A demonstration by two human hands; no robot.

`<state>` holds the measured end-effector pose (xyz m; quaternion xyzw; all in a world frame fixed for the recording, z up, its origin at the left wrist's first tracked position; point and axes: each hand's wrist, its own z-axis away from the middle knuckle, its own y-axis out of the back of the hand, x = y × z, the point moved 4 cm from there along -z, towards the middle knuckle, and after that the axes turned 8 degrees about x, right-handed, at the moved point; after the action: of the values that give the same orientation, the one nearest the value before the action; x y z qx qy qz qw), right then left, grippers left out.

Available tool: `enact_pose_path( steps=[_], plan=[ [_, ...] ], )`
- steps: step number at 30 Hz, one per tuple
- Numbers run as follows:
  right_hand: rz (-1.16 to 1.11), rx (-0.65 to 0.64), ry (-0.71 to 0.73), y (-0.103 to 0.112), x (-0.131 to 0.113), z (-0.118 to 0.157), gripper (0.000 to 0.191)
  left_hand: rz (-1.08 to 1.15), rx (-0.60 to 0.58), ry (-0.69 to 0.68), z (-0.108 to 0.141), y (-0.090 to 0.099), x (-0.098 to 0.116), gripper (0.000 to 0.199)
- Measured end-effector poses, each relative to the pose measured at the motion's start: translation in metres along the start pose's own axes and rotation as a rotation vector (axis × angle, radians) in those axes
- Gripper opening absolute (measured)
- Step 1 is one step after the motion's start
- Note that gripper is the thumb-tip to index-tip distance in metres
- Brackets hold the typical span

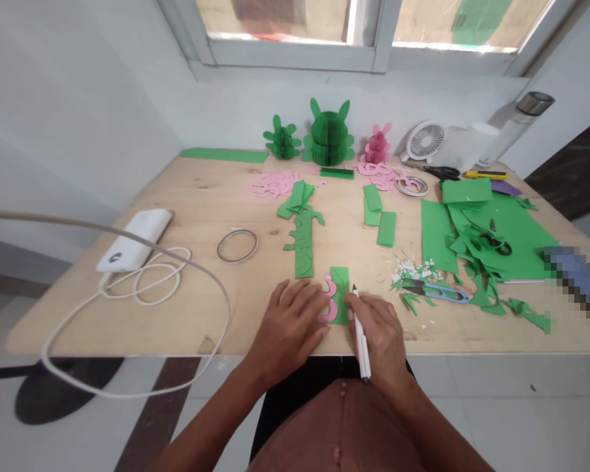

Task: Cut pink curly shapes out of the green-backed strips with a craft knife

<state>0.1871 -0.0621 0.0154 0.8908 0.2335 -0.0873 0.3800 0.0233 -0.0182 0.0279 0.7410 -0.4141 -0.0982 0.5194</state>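
Observation:
My left hand [295,321] lies with its fingers stretched over a curvy pink paper cutout [331,301], holding it flat on a green paper strip [341,282]. A white marker pen [360,341] is gripped in my right hand [381,331], beside the strip's right edge. The pen's dark tip points up and away from me, and its other end points toward my body. Just beyond the strip is another green strip [303,252] with drawn curves and partly cut scalloped edges. Folded green paper pieces [297,196] rest behind it.
Blue snips [442,290] lie among scraps on the right, near green sheets [521,242]. A tape ring [237,246], power bank [135,239] and looping cable are leftward. Paper bunny figures [328,137], pink cutouts [278,183], a small fan [424,141] and a bottle [516,128] stand or lie behind.

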Motion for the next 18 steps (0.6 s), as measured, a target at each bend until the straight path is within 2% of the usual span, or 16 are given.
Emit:
enact_pose_path(
  steps=[4,13,18],
  plan=[
    [-0.018,-0.015,-0.008,0.0,0.0,0.0,0.033,-0.028,-0.084,-0.054,-0.006,-0.005,0.008,0.032],
    [0.003,0.013,0.01,0.005,-0.004,-0.003,0.032,-0.146,0.017,0.029,0.009,0.008,-0.021,0.028],
    [-0.015,0.006,-0.01,0.004,-0.002,-0.002,0.031,-0.065,0.061,0.018,0.007,0.009,-0.014,0.029]
  ],
)
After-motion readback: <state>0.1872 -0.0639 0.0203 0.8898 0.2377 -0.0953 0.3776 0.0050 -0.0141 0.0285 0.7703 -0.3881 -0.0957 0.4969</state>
